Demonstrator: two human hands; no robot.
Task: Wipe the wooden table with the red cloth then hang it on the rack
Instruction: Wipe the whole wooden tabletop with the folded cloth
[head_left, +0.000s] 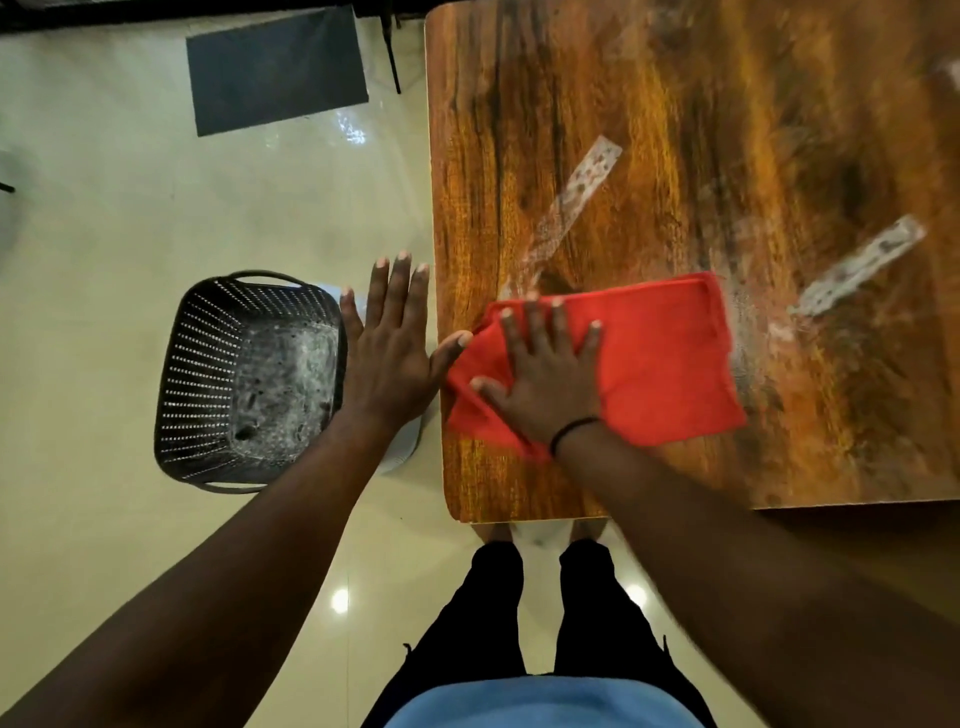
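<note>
The red cloth (660, 358) lies flat on the wooden table (649, 156), near its front left corner. My right hand (545, 379) presses flat on the cloth's left part, fingers spread, a black band on the wrist. Beside the table's left edge my left hand (389, 353) is held open and flat, over the floor, its thumb touching the cloth's left corner at the edge. No rack is in view.
A black perforated basket (208, 374) stands on the tiled floor left of the table, partly under my left hand. A dark mat (275, 67) lies on the floor at the back. Bright ceiling-light reflections streak the tabletop. My legs stand at the table's front edge.
</note>
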